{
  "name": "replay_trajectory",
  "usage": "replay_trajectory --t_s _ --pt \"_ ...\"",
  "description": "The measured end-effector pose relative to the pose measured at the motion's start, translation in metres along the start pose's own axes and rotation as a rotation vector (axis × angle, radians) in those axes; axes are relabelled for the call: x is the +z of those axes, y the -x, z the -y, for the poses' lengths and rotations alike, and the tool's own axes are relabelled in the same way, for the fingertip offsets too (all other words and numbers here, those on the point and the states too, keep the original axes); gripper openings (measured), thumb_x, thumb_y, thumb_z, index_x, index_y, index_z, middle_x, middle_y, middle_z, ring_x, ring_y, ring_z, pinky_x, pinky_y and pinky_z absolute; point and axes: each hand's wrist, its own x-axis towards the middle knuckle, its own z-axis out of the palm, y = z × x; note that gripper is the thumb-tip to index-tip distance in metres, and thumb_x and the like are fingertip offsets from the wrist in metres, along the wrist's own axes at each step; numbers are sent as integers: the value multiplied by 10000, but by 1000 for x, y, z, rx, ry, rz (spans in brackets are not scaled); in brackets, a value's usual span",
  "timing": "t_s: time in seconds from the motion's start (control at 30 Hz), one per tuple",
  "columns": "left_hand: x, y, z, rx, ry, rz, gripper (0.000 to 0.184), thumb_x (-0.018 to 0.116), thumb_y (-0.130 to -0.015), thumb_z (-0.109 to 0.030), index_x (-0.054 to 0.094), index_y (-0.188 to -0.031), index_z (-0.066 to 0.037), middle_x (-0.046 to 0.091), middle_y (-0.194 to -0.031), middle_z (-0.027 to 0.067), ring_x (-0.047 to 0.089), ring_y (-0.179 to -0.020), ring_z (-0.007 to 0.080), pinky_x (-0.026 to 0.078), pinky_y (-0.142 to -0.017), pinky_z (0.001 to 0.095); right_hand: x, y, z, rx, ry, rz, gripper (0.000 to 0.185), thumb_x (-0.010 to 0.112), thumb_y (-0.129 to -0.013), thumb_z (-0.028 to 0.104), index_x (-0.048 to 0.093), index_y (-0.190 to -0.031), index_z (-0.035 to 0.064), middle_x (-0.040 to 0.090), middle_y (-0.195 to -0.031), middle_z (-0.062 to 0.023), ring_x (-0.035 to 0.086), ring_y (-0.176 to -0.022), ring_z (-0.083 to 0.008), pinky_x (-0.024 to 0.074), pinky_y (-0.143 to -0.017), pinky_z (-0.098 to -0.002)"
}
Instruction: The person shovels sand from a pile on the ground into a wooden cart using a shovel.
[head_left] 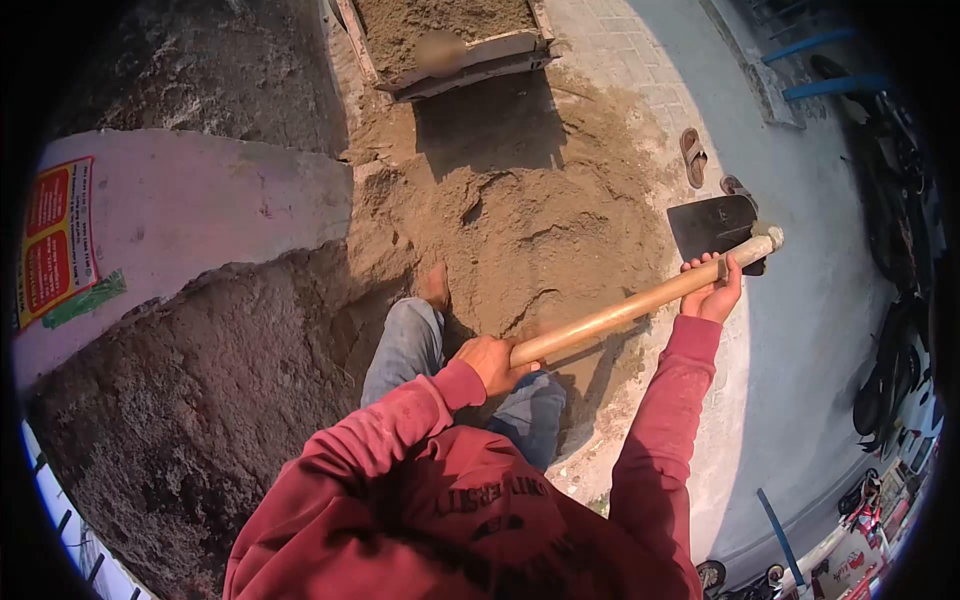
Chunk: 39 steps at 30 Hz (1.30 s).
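A hoe (620, 312) with a thick wooden handle is held across the front of my body. My left hand (487, 365) is closed round the butt end of the handle. Near the head end, my right hand (714, 288) grips the handle from below, close to the dark metal blade (712, 228). The blade is raised at the right, off the sand. Below and left of the handle spreads a pile of loose brown sand (540, 250), with my bare foot (434, 287) at its near left edge.
A sand-filled wooden-edged container (470, 55) stands at the top. Sandals (693, 158) lie on the paving beyond the blade. At left are a rough wall (200, 430) and a pale slab (210, 200) with a poster. Motorcycles (895, 370) stand far right.
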Motion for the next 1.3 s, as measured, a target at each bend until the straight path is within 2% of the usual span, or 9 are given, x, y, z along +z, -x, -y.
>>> replay_trajectory --t_s 0.17,0.23,0.47,0.57,0.77,0.97,1.17,1.23,1.3 --pt "93 -138 -2 85 166 -93 493 654 -830 -479 604 -1073 -53 639 -703 189 650 -715 379 503 -649 451 -23 -73 -115 -140 451 -92 206 597 -918 168 444 -969 40 508 -718 -66 523 -538 -144 471 -435 -293" --pt "129 -178 23 -138 188 18 486 649 -836 -476 614 -1044 -38 644 -724 198 650 -749 390 507 -675 449 -51 -91 -192 -102 591 -172 206 564 -942 176 427 -973 25 488 -681 -58 503 -481 -133 452 -388 -281" --pt "335 24 207 -910 143 253 639 653 -787 -607 701 -965 5 672 -784 242 683 -796 345 508 -692 432 -277 89 -558 667 1472 63 351 570 -910 270 469 -1077 -22 582 -717 -144 593 -521 -218 499 -448 -348" --pt "286 -6 146 -855 116 205 553 677 -790 -521 680 -891 23 657 -751 248 679 -764 337 501 -661 437 -275 69 -502 1050 535 113 271 557 -905 264 511 -999 14 573 -680 -106 590 -558 -213 515 -502 -362" --pt "188 -30 -35 -638 -44 283 489 608 -839 -441 675 -927 35 662 -902 283 664 -900 398 528 -780 443 -233 56 -330 948 378 -33 159 607 -857 157 536 -930 35 547 -675 -80 557 -539 -230 501 -497 -392" --pt "86 47 -118 -278 -221 492 479 616 -835 -409 620 -1005 38 663 -846 249 662 -833 400 521 -741 449 -229 109 -171 866 -255 -328 410 615 -813 174 410 -1136 27 540 -1025 -152 588 -860 -337 483 -799 -507" --pt "-38 1 -131 -77 -380 707 491 655 -819 -422 601 -1029 19 658 -792 214 662 -757 381 512 -682 449 -290 52 -105 570 -487 -635 429 609 -855 277 418 -1142 21 551 -1003 -142 563 -917 -298 470 -861 -462" --pt "-76 -34 -97 295 -499 499 486 686 -795 -424 607 -1030 -6 656 -765 199 664 -732 368 511 -668 454 -289 28 -102 484 -512 -795 344 583 -889 294 474 -1098 43 553 -1008 -134 561 -910 -276 473 -864 -467" --pt "-121 -109 -75 260 -530 761 449 703 -746 -400 633 -1015 -48 665 -731 170 666 -748 370 530 -701 463 -258 16 -123 307 -332 -847 190 511 -901 192 470 -1023 52 534 -807 -123 530 -726 -240 503 -671 -418"
